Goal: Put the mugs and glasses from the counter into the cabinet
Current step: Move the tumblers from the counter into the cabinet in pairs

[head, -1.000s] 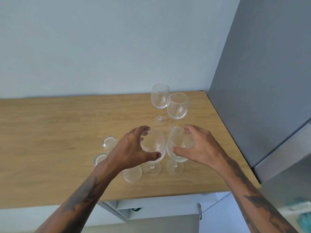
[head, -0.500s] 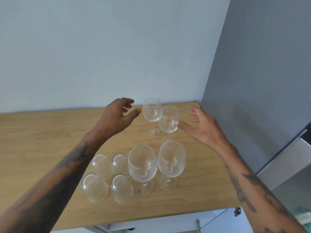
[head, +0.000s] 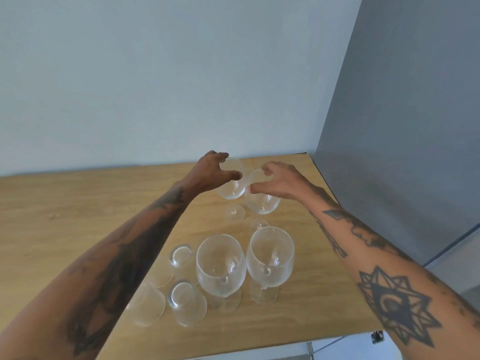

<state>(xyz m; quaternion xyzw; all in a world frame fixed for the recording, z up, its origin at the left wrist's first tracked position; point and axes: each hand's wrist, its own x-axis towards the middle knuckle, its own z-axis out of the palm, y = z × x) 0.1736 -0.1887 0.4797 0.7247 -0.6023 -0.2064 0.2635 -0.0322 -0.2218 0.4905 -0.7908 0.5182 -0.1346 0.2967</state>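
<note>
Two tall wine glasses stand at the back of the wooden counter [head: 78,216]. My left hand [head: 207,172] curls around the bowl of the rear left wine glass [head: 231,190], thumb in front and fingers over the rim. My right hand [head: 283,180] wraps the bowl of the rear right wine glass [head: 262,205] the same way. Both feet still rest on the counter. Nearer to me stand a front left wine glass [head: 220,266] and a front right wine glass [head: 270,258], untouched. Several small tumblers [head: 187,302] sit upside down at their left, partly hidden by my left forearm.
A tall grey cabinet side [head: 389,126] rises along the counter's right edge. A pale wall [head: 155,87] closes off the back. The counter's front edge runs just below the tumblers, with a white unit beneath it.
My hands left the two front wine glasses, reached open toward the back, and now close around the bowls of the two rear glasses. The view has tilted upward.
</note>
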